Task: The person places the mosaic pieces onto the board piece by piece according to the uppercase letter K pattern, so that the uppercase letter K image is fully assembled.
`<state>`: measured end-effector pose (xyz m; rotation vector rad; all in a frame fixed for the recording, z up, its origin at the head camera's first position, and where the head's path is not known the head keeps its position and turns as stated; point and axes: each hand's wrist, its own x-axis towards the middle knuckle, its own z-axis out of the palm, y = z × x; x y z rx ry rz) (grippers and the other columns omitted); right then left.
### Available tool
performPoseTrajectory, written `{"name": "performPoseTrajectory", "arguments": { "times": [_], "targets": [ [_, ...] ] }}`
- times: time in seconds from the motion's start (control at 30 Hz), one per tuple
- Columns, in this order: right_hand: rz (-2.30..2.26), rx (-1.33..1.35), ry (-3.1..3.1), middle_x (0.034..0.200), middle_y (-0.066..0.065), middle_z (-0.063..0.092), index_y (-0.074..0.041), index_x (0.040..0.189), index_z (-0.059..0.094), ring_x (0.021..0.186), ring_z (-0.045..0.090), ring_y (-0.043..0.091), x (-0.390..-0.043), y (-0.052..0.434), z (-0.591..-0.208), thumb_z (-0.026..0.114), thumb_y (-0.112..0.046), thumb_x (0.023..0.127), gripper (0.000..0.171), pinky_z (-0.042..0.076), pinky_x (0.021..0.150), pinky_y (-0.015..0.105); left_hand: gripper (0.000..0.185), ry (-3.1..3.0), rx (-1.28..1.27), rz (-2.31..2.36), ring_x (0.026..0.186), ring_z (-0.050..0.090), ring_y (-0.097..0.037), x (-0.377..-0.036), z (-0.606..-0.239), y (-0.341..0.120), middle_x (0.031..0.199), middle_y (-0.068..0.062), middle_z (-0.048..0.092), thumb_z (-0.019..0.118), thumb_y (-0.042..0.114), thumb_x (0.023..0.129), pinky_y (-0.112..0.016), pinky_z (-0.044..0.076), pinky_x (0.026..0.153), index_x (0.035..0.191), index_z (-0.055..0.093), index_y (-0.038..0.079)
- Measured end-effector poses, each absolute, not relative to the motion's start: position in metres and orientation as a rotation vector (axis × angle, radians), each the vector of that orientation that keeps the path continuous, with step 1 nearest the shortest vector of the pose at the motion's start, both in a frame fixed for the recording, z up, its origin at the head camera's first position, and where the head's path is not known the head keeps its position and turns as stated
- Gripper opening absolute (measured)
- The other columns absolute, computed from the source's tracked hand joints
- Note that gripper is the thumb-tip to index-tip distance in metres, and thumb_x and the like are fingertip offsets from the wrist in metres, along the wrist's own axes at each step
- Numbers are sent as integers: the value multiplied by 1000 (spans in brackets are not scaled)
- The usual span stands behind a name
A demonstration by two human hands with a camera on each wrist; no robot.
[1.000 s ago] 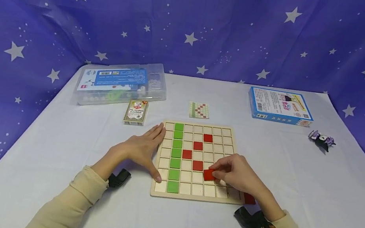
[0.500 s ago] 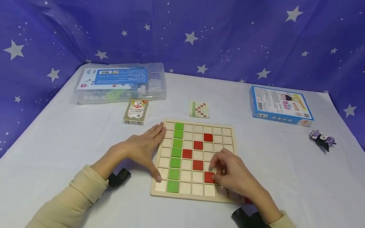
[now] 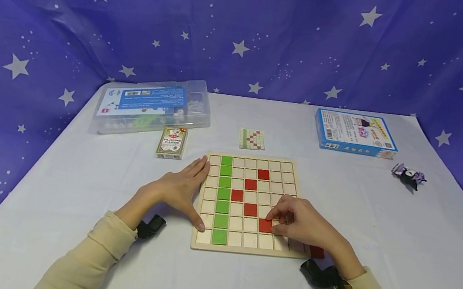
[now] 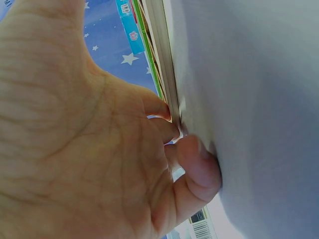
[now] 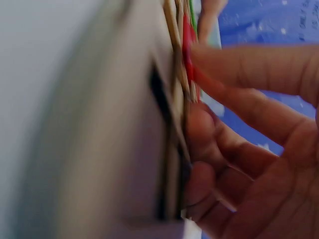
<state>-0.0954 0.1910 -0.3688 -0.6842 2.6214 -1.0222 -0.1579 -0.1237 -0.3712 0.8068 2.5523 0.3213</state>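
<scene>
A wooden grid board (image 3: 250, 240) lies on the white table, with a column of green tiles (image 3: 222, 207) and several red tiles (image 3: 250, 209) in its cells. Across the board's left edge my left hand (image 3: 179, 189) rests, fingers spread, thumb at the lower left cell. In the left wrist view its fingers (image 4: 192, 169) touch the board's side. My right hand (image 3: 301, 221) has its curled thumb and index finger on the right side of a red tile (image 3: 265, 226), low on the board. The right wrist view shows that tile (image 5: 188, 47) edge-on at a fingertip.
Behind the board lies a small pattern card (image 3: 252, 139). A playing card box (image 3: 171, 142) and a clear plastic case (image 3: 155, 107) are at left. A blue box (image 3: 356, 134) and a purple-black hair clip (image 3: 408, 177) are at right. Red pieces (image 3: 316, 252) lie partly behind my right wrist.
The red tile in my right hand has come down from a tilt to lie flat in a cell. My right fingers have shifted to its right side. My left hand has stayed still.
</scene>
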Motion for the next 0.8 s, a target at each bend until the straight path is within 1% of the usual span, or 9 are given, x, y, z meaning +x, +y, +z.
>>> {"name": "performPoseTrajectory", "arguments": {
  "times": [0.17,0.23,0.3,0.37,0.47,0.57,0.67,0.8],
  "targets": [
    [-1012,-611,2608,88,-1,63,-4,107,70,75,52,9,-98,211,-364,78,-10,76,32,45,65,21,147,2553,802,320,150,-9,-25,-158,-371,-123,162,-8,-15,80,71,54,-56,40,101,154,-7,7],
    [-1021,-573,2600,89,1,64,-4,109,68,77,53,11,-100,224,-362,79,-13,76,36,46,67,22,147,2552,794,326,150,-9,-25,-157,-371,-123,162,-8,-15,80,70,54,-58,40,100,154,-7,8],
    [-1039,-539,2571,92,3,65,-4,108,66,80,55,13,-100,237,-360,80,-15,75,38,48,69,23,147,2552,789,328,151,-9,-25,-157,-371,-122,162,-7,-15,80,70,54,-59,39,100,154,-7,8],
    [-1000,-498,2578,92,4,62,-5,105,65,81,53,15,-100,251,-359,82,-17,73,38,47,69,23,147,2551,789,329,151,-9,-25,-157,-371,-122,162,-7,-15,80,70,54,-60,39,100,154,-7,8],
    [-897,-417,2599,88,3,55,-9,96,65,81,49,17,-97,264,-356,83,-15,68,34,42,69,27,147,2549,789,323,151,-9,-25,-157,-370,-122,162,-7,-16,80,70,54,-61,38,100,154,-7,8],
    [-754,-341,2618,83,1,49,-12,88,63,81,45,18,-96,270,-353,84,-17,65,32,37,69,29,147,2548,798,321,151,-8,-26,-157,-370,-123,162,-8,-15,80,70,54,-60,39,100,154,-7,7],
    [-681,-250,2617,80,1,49,-11,87,64,81,45,19,-96,274,-349,84,-20,67,29,36,68,31,147,2547,801,324,150,-9,-26,-157,-370,-123,162,-8,-15,80,70,54,-58,40,99,154,-8,7],
    [-618,-72,2694,82,8,55,-5,96,65,79,48,23,-99,282,-348,78,-21,76,28,40,64,31,147,2553,797,319,150,-9,-26,-157,-371,-123,162,-8,-16,80,70,54,-57,41,98,154,-7,8]
  ]
}}
